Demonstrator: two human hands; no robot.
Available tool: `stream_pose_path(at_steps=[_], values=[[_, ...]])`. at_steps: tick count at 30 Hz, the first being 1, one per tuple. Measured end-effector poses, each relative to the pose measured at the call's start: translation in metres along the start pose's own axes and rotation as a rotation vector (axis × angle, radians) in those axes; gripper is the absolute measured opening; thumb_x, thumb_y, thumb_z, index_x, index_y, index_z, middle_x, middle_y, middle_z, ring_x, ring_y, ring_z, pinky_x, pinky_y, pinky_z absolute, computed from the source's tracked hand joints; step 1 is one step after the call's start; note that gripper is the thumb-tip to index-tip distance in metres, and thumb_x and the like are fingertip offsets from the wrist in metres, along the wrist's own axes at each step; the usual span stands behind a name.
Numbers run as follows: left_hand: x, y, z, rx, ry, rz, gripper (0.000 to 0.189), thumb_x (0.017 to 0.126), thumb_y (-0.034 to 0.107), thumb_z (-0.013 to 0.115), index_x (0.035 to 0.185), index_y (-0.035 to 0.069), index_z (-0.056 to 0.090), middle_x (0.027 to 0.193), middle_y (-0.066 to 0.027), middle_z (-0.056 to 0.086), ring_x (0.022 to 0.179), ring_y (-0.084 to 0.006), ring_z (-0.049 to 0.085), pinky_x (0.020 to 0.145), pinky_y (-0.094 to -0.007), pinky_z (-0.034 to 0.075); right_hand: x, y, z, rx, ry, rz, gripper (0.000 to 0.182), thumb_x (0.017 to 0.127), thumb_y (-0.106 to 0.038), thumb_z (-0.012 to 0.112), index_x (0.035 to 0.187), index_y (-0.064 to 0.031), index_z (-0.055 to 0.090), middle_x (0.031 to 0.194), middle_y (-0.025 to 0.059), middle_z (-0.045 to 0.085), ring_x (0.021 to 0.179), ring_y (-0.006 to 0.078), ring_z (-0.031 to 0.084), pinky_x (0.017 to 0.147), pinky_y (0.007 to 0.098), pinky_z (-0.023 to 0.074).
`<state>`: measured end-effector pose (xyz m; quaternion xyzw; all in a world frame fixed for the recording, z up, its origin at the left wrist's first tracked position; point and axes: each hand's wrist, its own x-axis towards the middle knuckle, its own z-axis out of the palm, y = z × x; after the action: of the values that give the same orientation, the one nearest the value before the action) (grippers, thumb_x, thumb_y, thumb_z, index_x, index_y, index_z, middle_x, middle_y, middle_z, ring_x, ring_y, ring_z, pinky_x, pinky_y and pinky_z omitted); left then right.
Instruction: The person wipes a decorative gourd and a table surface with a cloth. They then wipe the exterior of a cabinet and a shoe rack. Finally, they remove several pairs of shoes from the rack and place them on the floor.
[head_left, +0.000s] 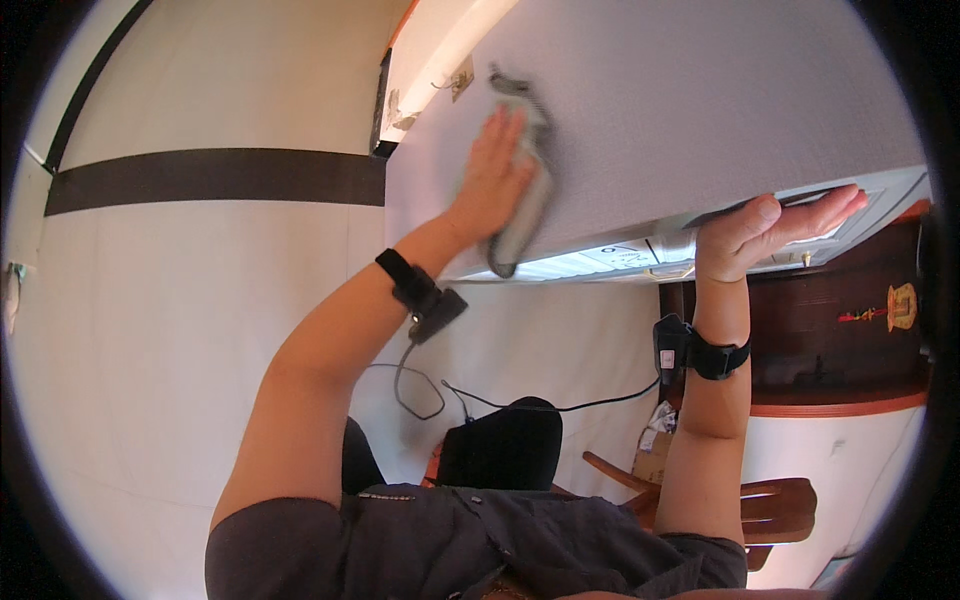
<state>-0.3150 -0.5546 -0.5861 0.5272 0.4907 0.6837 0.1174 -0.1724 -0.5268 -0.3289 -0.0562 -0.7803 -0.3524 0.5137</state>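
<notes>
My left hand (495, 176) lies with its fingers spread over a grey-green cloth (531, 199), pressing it against the broad pale grey surface (675, 97) of a cabinet-like piece of furniture. The cloth and fingertips are blurred. At the right, my right hand (772, 225) rests against the edge of the same piece, its thumb and fingers apart and no loose object in it. Below that edge shows a white front with a gold-coloured handle (670, 273). Both wrists wear black straps with small devices and cables.
A metal hook (459, 79) is on the wall at the top. A wooden chair (776, 510) stands at lower right, near a cardboard box (651, 454). A dark wooden door (810, 337) with a hanging ornament (900, 307) is at right. A cable (600, 406) runs across my front.
</notes>
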Motion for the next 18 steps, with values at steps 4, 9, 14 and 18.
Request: stream_pose_path(at_steps=[4,9,14,18], values=[[-0.01,-0.079,0.0,-0.113,0.076,-0.069,0.077,0.085,0.022,0.057,0.148,0.009,0.016,0.153,-0.0211,0.011,0.141,-0.0414,0.008,0.111,-0.0553,0.01,-0.007,0.001,0.014,-0.013,0.012,-0.018,0.073,0.096,-0.052,0.026,0.147,-0.0041,0.005,0.151,0.0254,0.005,0.141,0.0382,0.006,0.112,0.0533,0.0124],[0.01,-0.029,-0.009,0.035,0.019,0.012,0.077,0.09,0.034,0.052,0.149,0.009,0.01,0.154,-0.021,0.009,0.142,-0.0381,0.007,0.113,-0.0509,0.008,-0.005,-0.008,0.007,0.112,-0.005,-0.039,0.069,0.098,-0.049,0.026,0.146,-0.0029,0.01,0.147,0.0201,0.021,0.136,0.031,0.024,0.11,0.0512,0.0214],[-0.004,-0.154,-0.006,-0.232,0.137,-0.353,0.078,0.09,0.042,0.053,0.148,0.008,0.014,0.15,-0.0206,0.02,0.138,-0.0366,0.021,0.112,-0.0448,0.018,-0.006,0.018,-0.013,-0.182,-0.023,-0.145,0.052,0.098,-0.046,0.033,0.119,0.0004,0.044,0.107,0.014,0.052,0.095,0.0182,0.056,0.076,0.0299,0.0473],[-0.004,-0.207,-0.024,-0.336,0.126,-0.62,0.078,0.089,0.043,0.054,0.148,0.007,0.016,0.149,-0.0196,0.023,0.136,-0.0347,0.023,0.111,-0.042,0.02,-0.013,0.108,-0.07,-1.547,-0.13,-0.896,0.044,0.099,-0.033,0.041,0.088,0.0046,0.062,0.071,0.015,0.056,0.065,0.0216,0.059,0.058,0.0236,0.0461]])
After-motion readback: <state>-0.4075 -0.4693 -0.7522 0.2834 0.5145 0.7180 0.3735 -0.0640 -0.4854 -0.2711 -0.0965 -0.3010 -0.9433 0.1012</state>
